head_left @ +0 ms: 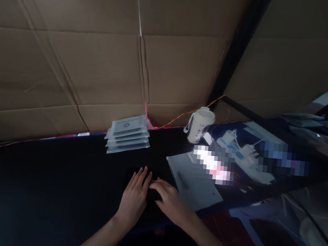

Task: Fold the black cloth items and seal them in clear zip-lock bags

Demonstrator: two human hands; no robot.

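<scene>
My left hand (134, 194) lies on the black table surface (59, 182), its fingers stretched forward and nothing in it. Just to its right is my right hand (170, 201), with its fingertips against or very near the left fingers. The right fingers are loosely bent, thumb apart, and no object shows in them. Beyond the left hand stands a stack of several flat, pale plastic packets (128, 135); the top one carries a dark round mark. A grey zip folder (200, 192) lies close to the right hand, with a dark, pen-like shape on it.
A white lidded cup (201, 126) with a strap stands at the back. Right of it are a power strip (243, 156) with plugs and a blurred bright screen. Cardboard (105, 67) walls the table's rear, and a dark post (237, 49) rises at the back right.
</scene>
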